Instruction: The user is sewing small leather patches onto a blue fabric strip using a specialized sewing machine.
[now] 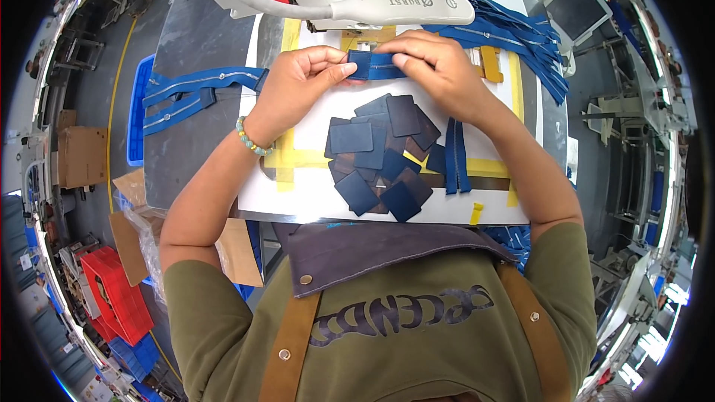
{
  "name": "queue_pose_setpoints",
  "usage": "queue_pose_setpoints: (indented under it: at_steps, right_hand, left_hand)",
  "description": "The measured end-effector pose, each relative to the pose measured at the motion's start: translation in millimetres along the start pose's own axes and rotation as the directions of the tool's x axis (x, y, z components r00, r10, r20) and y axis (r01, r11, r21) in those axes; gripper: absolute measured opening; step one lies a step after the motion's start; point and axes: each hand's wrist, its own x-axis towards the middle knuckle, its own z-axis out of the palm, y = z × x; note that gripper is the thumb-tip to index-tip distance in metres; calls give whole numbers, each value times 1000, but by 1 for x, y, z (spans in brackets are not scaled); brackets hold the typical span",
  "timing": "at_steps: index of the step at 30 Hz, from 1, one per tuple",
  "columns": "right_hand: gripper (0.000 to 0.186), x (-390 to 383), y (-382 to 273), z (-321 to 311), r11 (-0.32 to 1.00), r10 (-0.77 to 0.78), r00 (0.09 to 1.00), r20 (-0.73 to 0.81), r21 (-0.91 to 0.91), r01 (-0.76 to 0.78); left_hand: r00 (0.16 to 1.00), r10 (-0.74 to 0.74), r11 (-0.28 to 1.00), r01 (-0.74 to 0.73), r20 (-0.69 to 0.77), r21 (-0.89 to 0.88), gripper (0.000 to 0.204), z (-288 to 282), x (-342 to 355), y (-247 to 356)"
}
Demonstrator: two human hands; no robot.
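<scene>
My left hand (298,83) pinches a dark blue square patch (359,64) between thumb and fingers. This patch lies at the end of a blue zipper (386,67), and my right hand (438,67) holds the zipper with its fingers closed on it. Both hands are just in front of the sewing machine (402,7). Between my forearms lies a loose pile of dark blue square patches (351,138), some showing a brownish side. Beside the pile, near my right forearm, rests a short blue zipper strip (456,160).
A bundle of blue zippers (514,33) spreads over the table's far right. More zipper lengths (179,110) trail off to the left, by a blue bin (138,115). Yellow tape (284,156) edges the white work surface. A screen (577,7) stands back right.
</scene>
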Motion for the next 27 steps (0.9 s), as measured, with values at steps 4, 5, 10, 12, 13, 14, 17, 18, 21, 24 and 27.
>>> queue_pose_setpoints:
  at_steps: [4, 5, 10, 12, 13, 14, 17, 18, 21, 24, 27]
  right_hand:
    - [29, -1, -7, 15, 994, -85, 996, 22, -74, 86]
    - [29, -1, -7, 16, 994, -76, 997, 31, -73, 78]
    - [27, 1, 0, 17, 996, 20, 998, 52, 80, -24]
    - [25, 1, 0, 20, 995, 53, 998, 44, 87, -57]
    - [25, 2, -1, 20, 994, 54, 998, 43, 88, -58]
    - [25, 2, -1, 20, 994, 66, 996, 57, 86, -71]
    - [24, 2, -3, 22, 993, 87, 994, 62, 70, -91]
    - [23, 2, -4, 23, 994, 95, 994, 52, 55, -98]
    - [23, 2, -3, 23, 992, 93, 994, 52, 86, -97]
    - [24, 3, -2, 23, 984, 123, 990, 72, 120, -131]
    - [25, 3, 4, 24, 978, 110, 992, 62, 171, -119]
  left_hand:
    - [1000, -12, 1000, 12, -16, -16, 22, 1, -1, -4]
    - [1000, -1, 1000, 1, -23, 14, 21, 2, -1, -4]
    - [999, -14, 1000, 15, -45, 6, 20, 5, 0, -4]
    - [999, -13, 1000, 14, -49, 17, 18, 7, 0, -6]
    - [998, 14, 1000, -14, -67, 7, 18, 8, 0, -9]
    - [996, 41, 999, -42, -85, -3, 19, 9, 0, -10]
    - [995, 42, 999, -40, -94, 24, 17, 11, -1, -10]
    - [995, 41, 999, -39, -93, 24, 17, 12, 0, -11]
    - [993, 67, 997, -63, -98, 40, 16, 13, 1, -14]
    - [997, 39, 999, -39, -63, -2, 16, 12, 1, -12]
    - [997, 51, 998, -53, -63, -18, 16, 11, 2, -14]
